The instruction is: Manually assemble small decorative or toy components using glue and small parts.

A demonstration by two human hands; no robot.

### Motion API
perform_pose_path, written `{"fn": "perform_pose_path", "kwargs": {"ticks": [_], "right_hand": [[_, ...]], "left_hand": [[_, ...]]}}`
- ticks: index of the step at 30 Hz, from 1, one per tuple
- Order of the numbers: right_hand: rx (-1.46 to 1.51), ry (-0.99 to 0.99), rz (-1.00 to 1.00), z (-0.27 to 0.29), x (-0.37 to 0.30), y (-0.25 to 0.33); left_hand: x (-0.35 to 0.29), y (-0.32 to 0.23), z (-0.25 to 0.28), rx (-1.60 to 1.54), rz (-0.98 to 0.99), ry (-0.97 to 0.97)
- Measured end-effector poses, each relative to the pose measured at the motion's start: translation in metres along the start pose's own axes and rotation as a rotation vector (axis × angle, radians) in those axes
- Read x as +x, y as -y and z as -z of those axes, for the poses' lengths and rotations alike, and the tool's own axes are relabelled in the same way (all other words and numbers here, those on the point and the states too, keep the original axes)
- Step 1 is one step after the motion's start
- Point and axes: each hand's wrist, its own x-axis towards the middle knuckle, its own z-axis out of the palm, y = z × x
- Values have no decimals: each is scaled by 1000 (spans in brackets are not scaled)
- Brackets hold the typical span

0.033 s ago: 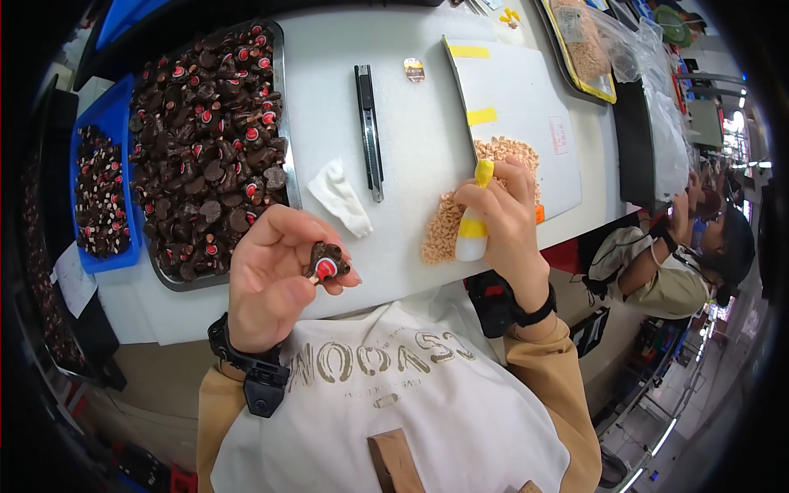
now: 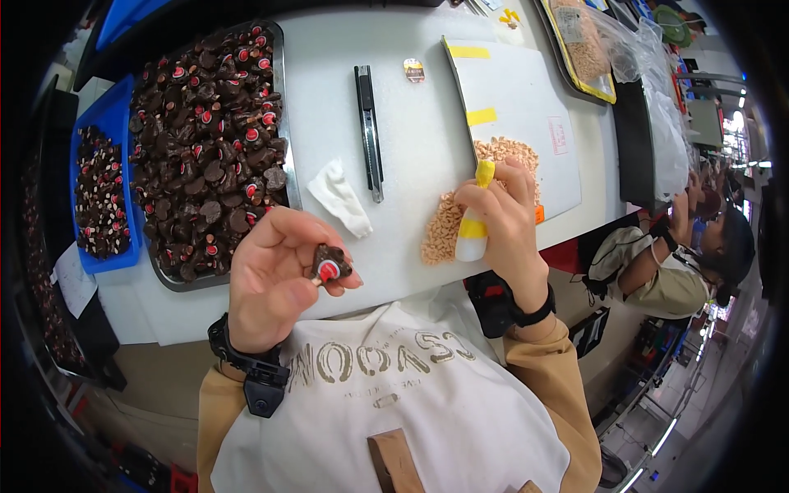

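Between the thumb and fingers of my left hand (image 2: 271, 275) is a small dark-brown figurine (image 2: 332, 263) with a red and white round patch and a thin pale stub. My right hand (image 2: 509, 218) is closed around a white squeeze bottle (image 2: 471, 246) with yellow bands and a yellow tip, held over a heap of small beige pieces (image 2: 444, 230). Part of that heap lies on a white board, and part is beside it. Left of my left hand, a metal tray (image 2: 288, 156) is full of similar dark-brown figurines.
A black utility knife (image 2: 369, 131) and a crumpled white cloth (image 2: 339, 197) lie mid-table. The white board (image 2: 526, 90) has yellow tape along its edge. A blue tray (image 2: 123, 256) stands at far left. Another person (image 2: 682, 255) sits at the right.
The figurine in my left hand has turned slightly. My right hand and the squeeze bottle look almost unmoved.
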Motion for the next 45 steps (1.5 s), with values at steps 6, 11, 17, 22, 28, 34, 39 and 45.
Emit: {"fn": "perform_pose_path", "kwargs": {"ticks": [6, 11, 17, 22, 28, 34, 39, 45], "right_hand": [[492, -222, -78, 36, 14, 57], [699, -122, -29, 27, 36, 77], [846, -130, -85, 15, 41, 74], [829, 39, 2, 20, 43, 69], [772, -46, 72, 20, 46, 70], [623, -99, 102, 15, 45, 72], [597, -157, 81, 16, 44, 75], [665, -208, 15, 18, 43, 81]], "left_hand": [[4, -11, -11, 129, 342, 304], [-1, -10, -8, 165, 340, 311], [4, -14, -8, 225, 344, 330], [3, -14, -5, 229, 333, 317], [3, -15, -7, 167, 379, 272], [6, -17, -10, 175, 416, 270], [5, -15, -10, 182, 398, 286], [3, -14, -9, 160, 392, 282]]}}
